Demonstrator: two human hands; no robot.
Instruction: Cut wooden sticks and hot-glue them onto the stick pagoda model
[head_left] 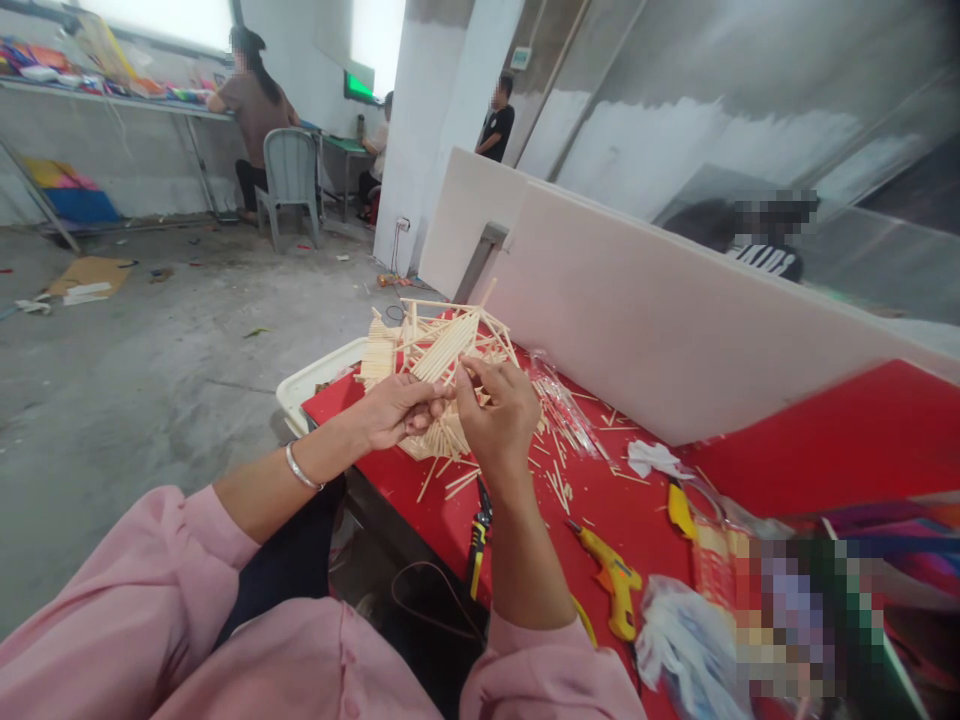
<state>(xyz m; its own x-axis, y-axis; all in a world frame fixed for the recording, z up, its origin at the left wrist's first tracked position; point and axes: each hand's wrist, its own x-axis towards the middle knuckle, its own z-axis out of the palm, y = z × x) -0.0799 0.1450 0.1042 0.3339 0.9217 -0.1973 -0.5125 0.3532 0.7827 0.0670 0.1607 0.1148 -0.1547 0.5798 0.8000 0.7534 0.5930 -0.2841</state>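
Observation:
My left hand (405, 408), below a silver bangle (300, 468), is closed in a pinch. Close beside it, my right hand (499, 408) has its thumb and forefinger pinched together. Whatever lies between the fingertips is too small to make out. Both hands are over a construction of thin pale wooden sticks (450, 345), part of which they hide. Loose sticks (556, 485) and short offcuts lie scattered to the right on the red tabletop (517, 560).
Near my right forearm are yellow-and-black cutters (478, 545) and a yellow glue gun (611, 580). Further right lie a crumpled plastic bag (686, 640) and white tissue (654, 460). A white board (637, 310) stands along the table's far side. Other people sit and stand beyond.

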